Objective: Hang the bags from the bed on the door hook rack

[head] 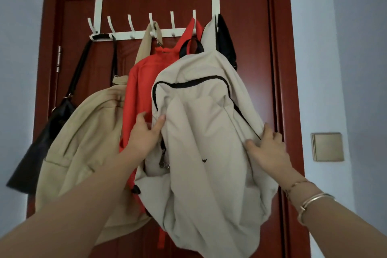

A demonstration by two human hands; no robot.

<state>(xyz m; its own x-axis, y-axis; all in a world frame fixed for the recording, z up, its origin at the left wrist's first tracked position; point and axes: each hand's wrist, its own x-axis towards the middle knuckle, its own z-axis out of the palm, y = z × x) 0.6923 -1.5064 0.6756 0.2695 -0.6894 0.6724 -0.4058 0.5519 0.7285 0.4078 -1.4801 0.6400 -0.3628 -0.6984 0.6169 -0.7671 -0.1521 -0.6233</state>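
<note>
A white hook rack point(125, 34) hangs over the top of a red-brown door point(251, 27). From it hang a black shoulder bag point(41, 138) at the left, a tan backpack point(83, 142), a red-orange backpack point(140, 81) and a pale beige backpack point(209, 132) with a black zip, its strap up at the rightmost hook. My left hand point(146, 132) grips the beige backpack's left edge. Its right edge is pinched by my right hand point(266, 144). The backpack bulges out toward me.
A brass-coloured wall switch plate point(327, 146) sits on the pale wall right of the door frame. Several hooks in the middle and left of the rack are bare. A door hinge point(59, 58) shows at the left.
</note>
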